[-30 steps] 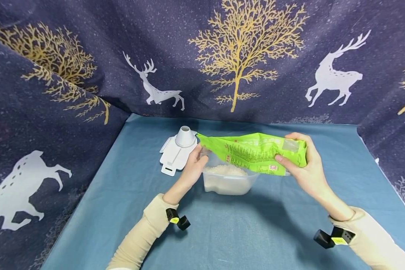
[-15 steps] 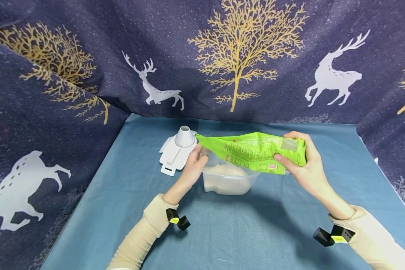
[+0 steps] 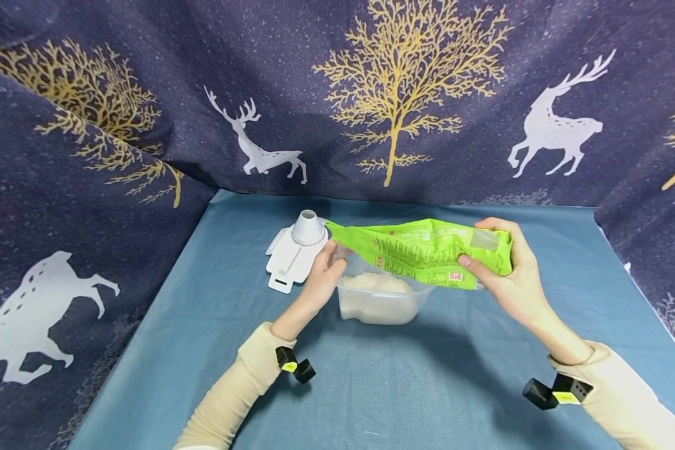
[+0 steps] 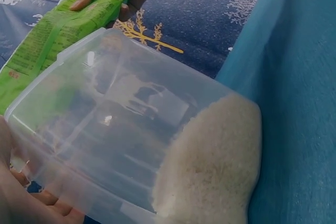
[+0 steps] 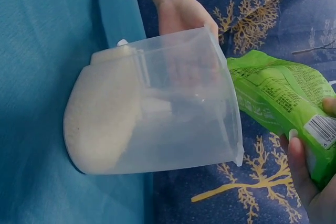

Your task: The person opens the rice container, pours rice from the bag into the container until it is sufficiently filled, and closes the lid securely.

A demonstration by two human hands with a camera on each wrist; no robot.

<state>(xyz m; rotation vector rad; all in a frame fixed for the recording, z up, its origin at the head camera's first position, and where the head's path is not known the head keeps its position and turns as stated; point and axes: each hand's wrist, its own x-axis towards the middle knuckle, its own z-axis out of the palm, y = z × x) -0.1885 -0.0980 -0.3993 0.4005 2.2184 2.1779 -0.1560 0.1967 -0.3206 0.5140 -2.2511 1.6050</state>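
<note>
- the clear tub (image 5: 184, 129) stands upright on the bench (image 3: 371, 400), which is covered in blue cloth.
- a sloping heap of rice (image 3: 378, 282) fills the lower part of the tub, with the upper walls bare above it.
- the green bag (image 3: 422, 256) lies sideways in the air over the tub's mouth, its narrow end reaching toward the tub's left side; whether it touches the rim, i cannot tell.
- of the two hands, the right hand (image 3: 509, 284) is to the right of the tub, gripping the bag's thick end between thumb and fingers; a barcode shows beside the fingers.
- the left hand (image 3: 322, 278) holds the tub's left wall near the rim, fingers seen through the plastic.
- left of the tub, a flat white piece (image 3: 296, 265) lies on the bench, a white cone (image 3: 309, 230) standing up at its far end.
- behind the tub hangs a dark blue curtain (image 3: 455, 169) with gold trees and white deer.
</note>
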